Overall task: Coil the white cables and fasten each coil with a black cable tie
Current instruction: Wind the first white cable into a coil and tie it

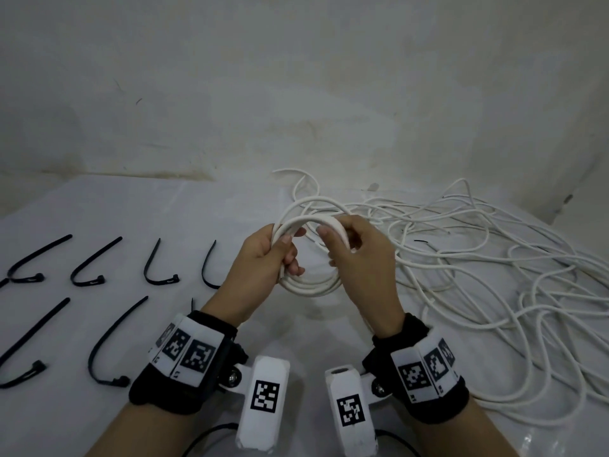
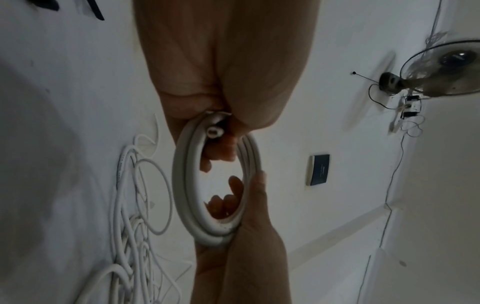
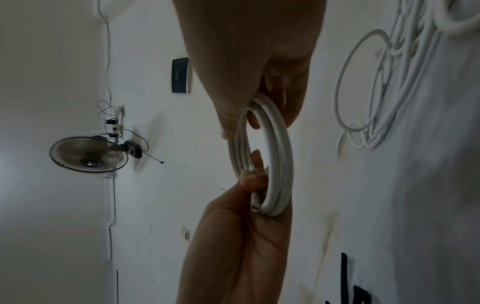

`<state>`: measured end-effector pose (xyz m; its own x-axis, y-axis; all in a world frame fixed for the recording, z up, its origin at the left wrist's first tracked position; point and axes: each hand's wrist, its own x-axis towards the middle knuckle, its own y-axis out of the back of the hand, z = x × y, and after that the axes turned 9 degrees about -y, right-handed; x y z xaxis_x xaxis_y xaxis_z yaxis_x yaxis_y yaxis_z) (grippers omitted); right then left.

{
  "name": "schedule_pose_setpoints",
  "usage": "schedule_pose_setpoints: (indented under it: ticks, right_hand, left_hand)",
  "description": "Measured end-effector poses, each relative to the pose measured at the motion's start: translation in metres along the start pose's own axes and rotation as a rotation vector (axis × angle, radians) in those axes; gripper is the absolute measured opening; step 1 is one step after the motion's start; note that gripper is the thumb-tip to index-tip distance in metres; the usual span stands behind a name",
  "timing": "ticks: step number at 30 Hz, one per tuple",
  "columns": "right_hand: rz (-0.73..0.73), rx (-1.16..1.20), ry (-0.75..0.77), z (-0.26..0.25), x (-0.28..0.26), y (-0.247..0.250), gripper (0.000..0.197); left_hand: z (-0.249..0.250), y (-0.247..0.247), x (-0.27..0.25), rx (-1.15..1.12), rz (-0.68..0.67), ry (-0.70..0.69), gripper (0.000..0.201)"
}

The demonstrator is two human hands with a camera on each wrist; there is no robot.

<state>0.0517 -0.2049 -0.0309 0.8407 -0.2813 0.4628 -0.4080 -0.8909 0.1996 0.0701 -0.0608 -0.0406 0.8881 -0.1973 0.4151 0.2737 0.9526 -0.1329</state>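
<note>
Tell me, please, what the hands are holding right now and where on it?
Both hold one coil of white cable: the left hand grips its left side, the right hand its top right.

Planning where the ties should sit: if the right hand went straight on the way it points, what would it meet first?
Probably the left hand, facing it across the coil both hold; depth is unclear.

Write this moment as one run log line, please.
left hand: holds coil | right hand: holds coil | cable ties: untouched on table | loose cables: right
</note>
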Motion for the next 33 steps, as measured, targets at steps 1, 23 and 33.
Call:
schedule_pose_setpoints:
  ticks: [1,23,33]
  right_hand:
    - [0.039,-0.064,0.072,0.0,0.0,0.003,0.013]
    - [-0.046,0.041,0.12,0.003,0.01,0.015,0.012]
    - [-0.013,-0.155,0.093,0.009,0.011,0.014,0.03]
  left_hand:
    - [0.0,-0.001,0.0,-0.003,0.008,-0.006,0.025]
    - [0.015,-0.011,-0.005,-0.221,-0.025,0.176,0.025]
    - [0.012,-0.01,-0.004,-0.309,0.019,0.158,0.033]
